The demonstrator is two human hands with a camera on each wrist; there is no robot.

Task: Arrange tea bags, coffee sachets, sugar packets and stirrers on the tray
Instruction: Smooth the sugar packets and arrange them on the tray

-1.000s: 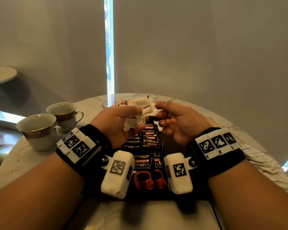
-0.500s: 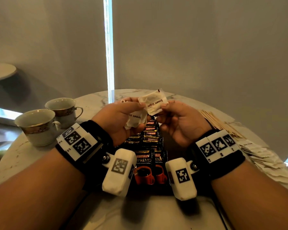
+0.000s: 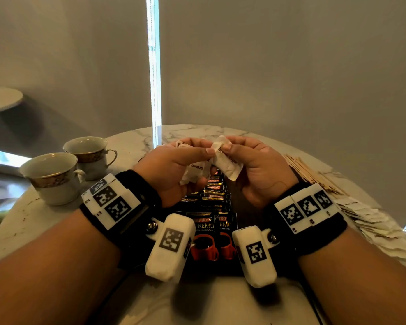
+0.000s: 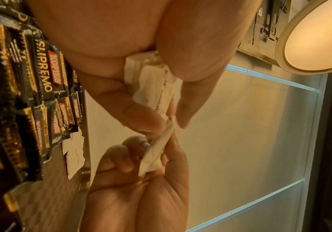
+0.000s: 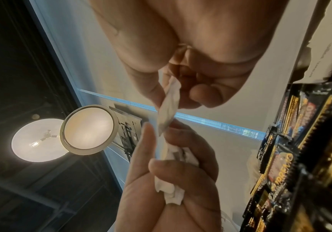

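Left hand (image 3: 174,170) is gripping a bunch of sugar packets (image 3: 195,172), right hand (image 3: 256,167) is pinching one packet (image 3: 226,160) just above the tray (image 3: 238,200), directly below both hands

- Round white marble table (image 3: 197,131) near a grey blind-covered wall (image 3: 279,66).
- Bright daylight slit (image 3: 154,66) between blinds.
- Lit round ceiling lamp (image 5: 88,131).
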